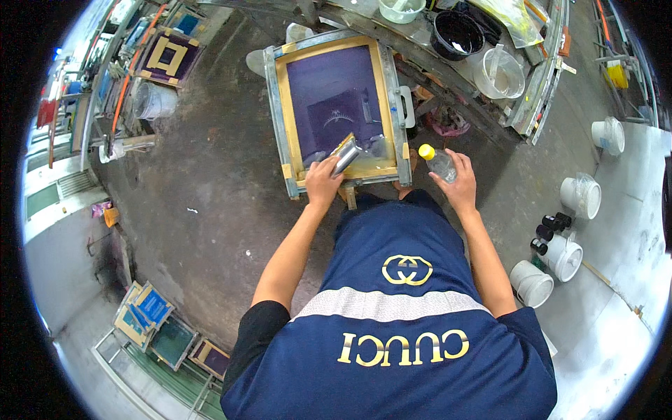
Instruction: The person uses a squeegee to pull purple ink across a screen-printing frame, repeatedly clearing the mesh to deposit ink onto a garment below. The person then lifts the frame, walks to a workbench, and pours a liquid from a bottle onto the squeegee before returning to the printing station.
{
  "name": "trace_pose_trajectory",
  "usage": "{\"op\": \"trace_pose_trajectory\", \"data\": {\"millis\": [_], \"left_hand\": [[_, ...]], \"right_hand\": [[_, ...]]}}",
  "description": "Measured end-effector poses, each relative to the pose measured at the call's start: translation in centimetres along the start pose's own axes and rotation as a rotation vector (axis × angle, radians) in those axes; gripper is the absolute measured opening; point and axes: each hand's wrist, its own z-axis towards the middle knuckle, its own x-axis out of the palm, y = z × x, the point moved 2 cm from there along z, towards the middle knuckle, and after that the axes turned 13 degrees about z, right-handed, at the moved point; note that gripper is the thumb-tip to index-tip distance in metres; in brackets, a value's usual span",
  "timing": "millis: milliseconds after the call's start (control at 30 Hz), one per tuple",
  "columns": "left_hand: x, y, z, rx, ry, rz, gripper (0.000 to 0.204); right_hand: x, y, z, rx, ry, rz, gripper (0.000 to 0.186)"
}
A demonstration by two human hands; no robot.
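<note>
My left hand (323, 180) is closed around a short squeegee (348, 155) with a silvery metal body and a yellowish edge. It is over the near end of a screen printing frame (278, 115). The frame's mesh (329, 91) is dark purple, bordered with tan tape, and carries a pale arched design. Wet-looking patches show near the squeegee. To the right of the frame, my right hand (458, 182) grips a clear plastic bottle (441, 166) with a yellow cap, tilted up to the left. The bottle is apart from the frame.
A workbench beyond the frame holds a black bucket (458, 35), a translucent tub (498, 73) and a pale green bowl (401, 10). White pails (579, 196) line the right wall. More screens (171, 341) lean at lower left, and a clear bucket (155, 101) stands at upper left.
</note>
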Motion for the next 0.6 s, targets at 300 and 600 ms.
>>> {"op": "trace_pose_trajectory", "data": {"millis": [300, 600], "left_hand": [[1.0, -2.6, 3.0, 0.438, 0.286, 0.246, 0.052], [-3.2, 7.8, -0.5, -0.395, 0.267, -0.103, 0.017]], "right_hand": [[0.3, 0.3, 1.3, -0.043, 0.001, 0.026, 0.071], [-1.5, -1.9, -0.5, 0.073, -0.048, 0.012, 0.070]]}}
